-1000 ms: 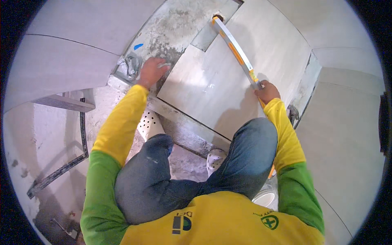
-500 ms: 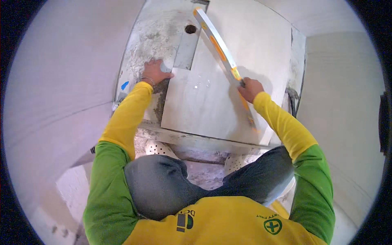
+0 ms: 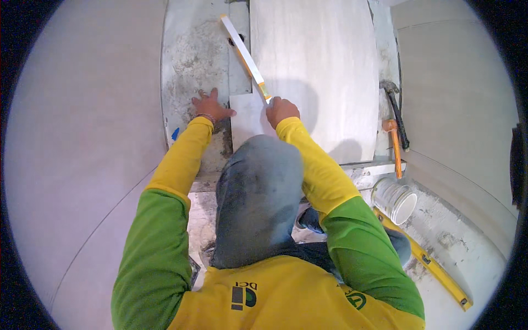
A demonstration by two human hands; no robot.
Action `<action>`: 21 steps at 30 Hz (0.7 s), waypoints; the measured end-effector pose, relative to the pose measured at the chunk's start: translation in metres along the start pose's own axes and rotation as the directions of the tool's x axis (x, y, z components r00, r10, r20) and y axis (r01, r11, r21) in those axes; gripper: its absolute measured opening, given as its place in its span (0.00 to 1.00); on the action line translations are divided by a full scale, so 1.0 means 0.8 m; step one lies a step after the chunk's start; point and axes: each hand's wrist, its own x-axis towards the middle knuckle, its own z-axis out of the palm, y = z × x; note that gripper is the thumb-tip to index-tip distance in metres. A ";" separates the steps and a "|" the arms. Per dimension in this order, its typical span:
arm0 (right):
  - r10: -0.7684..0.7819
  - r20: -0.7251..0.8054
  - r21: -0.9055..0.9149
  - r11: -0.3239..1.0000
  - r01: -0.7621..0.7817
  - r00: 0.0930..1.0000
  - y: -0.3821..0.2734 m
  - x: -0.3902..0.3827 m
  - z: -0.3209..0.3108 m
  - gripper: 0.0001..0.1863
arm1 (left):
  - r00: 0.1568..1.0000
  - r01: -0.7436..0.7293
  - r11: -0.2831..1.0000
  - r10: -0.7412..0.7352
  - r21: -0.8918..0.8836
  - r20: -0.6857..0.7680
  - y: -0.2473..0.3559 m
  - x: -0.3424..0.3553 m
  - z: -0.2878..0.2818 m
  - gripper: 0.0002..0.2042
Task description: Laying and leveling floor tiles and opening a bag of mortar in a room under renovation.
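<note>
A large pale tile (image 3: 324, 60), notched at its left side, lies on the rough grey floor base (image 3: 190, 66). My right hand (image 3: 282, 112) is closed round a white and orange spirit level (image 3: 243, 54), which slants up to the left across the notch. Its far end passes over a dark round drain hole (image 3: 231, 42). My left hand (image 3: 213, 106) rests on the rough base with fingers spread, its thumb at the tile's left edge. My raised knee hides the tile's near left part and the level's near end.
At the right of the tile lie a claw hammer (image 3: 397, 113) and a mallet (image 3: 395, 144) with an orange handle. A white bucket (image 3: 391, 199) lies tipped beyond the step. Near it is a long yellow spirit level (image 3: 434, 269). Walls rise on both sides; a blue scrap (image 3: 175, 133) lies at the left.
My right hand has carried the level leftward, from over the tile's middle to its notch. My body has shifted and a knee now covers the near tile edge. My left hand stays by the tile edge.
</note>
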 end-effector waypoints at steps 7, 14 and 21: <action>0.063 0.020 0.081 0.995 -0.064 0.998 0.028 -0.028 -0.022 0.32 | 0.995 -0.074 0.997 0.076 -0.028 0.069 -0.005 0.018 0.011 0.58; 0.114 -0.119 0.209 0.974 -0.088 0.986 0.112 -0.112 -0.005 0.41 | 0.997 -0.070 0.997 0.070 0.019 0.018 -0.006 0.022 0.022 0.58; 0.132 -0.183 0.292 0.954 -0.074 0.974 0.150 -0.153 0.030 0.37 | 0.996 -0.071 0.997 0.071 0.012 0.050 -0.004 0.022 0.019 0.58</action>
